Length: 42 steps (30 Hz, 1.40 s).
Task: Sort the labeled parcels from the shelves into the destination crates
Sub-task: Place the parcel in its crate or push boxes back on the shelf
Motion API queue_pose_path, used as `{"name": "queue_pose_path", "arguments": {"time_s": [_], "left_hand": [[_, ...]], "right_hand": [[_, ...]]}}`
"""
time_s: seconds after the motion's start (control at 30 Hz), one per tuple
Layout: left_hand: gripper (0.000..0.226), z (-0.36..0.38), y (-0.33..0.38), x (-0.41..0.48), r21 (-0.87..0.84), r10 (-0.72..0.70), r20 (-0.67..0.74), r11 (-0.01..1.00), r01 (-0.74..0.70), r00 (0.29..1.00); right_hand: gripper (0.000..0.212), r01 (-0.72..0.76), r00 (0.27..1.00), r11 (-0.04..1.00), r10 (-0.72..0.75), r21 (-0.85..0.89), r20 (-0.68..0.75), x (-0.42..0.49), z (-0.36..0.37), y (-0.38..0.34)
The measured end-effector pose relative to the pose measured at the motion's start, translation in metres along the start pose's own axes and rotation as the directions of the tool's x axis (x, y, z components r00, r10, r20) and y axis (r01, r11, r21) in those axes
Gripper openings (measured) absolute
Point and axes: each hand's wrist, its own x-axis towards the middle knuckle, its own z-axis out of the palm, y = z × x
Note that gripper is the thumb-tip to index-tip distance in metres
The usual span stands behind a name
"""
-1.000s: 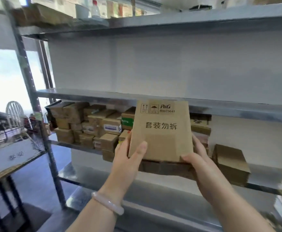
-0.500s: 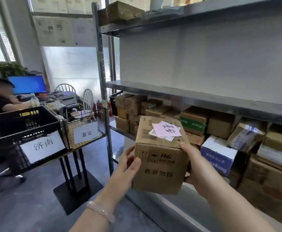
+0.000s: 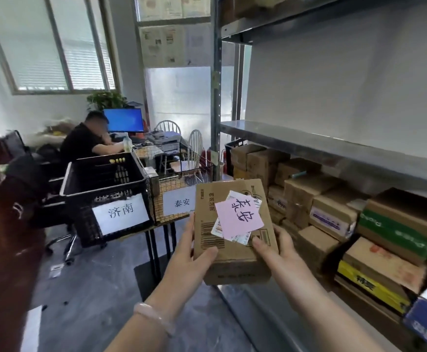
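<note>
The parcel is riding out in front of the body, off the shelves and in the air between both hands, its top face tilting up toward the camera. The left grip is wrapping the near left edge, thumb pressing on top beside the barcode and fingers going underneath. The right grip is clamping the near right corner the same way. Both are holding the box and nothing else.

The pink note on top is reading 泰安, and that is matching the sign on the wire crate, which is sitting on the counter just beyond the parcel's far left corner. The black crate beside it, further left, is showing 济南, so that one is looking like the wrong bin.

I'm judging this step to be the carry over to the wire crate. Doing it well is coming down to three things:

- lifting the box clear over the near rim rather than nudging the mesh
- holding it level so the pink note and the slips under it are not sliding off
- lowering it right in before releasing

How full that crate is, I cannot tell from here. More stacked boxes are waiting on the shelf to the right.
</note>
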Motion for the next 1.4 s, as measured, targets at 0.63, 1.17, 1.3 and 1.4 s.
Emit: {"name": "queue_pose_path", "arguments": {"time_s": [0.63,1.17,1.3,1.4], "left_hand": [[0.075,-0.155,-0.026,0.213,0.344,0.177,-0.192,0.933,-0.103,0.965],[0.075,-0.26,-0.03,0.466,0.347,0.221,-0.197,0.927,-0.143,0.955],[0.075,-0.275,-0.044,0.538,0.397,0.166,-0.23,0.916,-0.063,0.959],[0.08,-0.283,-0.064,0.583,0.415,0.078,-0.264,0.909,0.04,0.961]], "right_hand": [[0.072,0.268,0.948,0.963,-0.268,0.024,0.169,0.243,0.192,-0.032],[0.068,0.376,0.919,0.927,-0.372,-0.006,0.133,0.483,0.297,-0.085],[0.066,0.34,0.927,0.94,-0.332,-0.019,0.173,0.568,0.314,-0.082],[0.064,0.284,0.932,0.959,-0.27,-0.021,0.242,0.628,0.326,-0.07]]}}
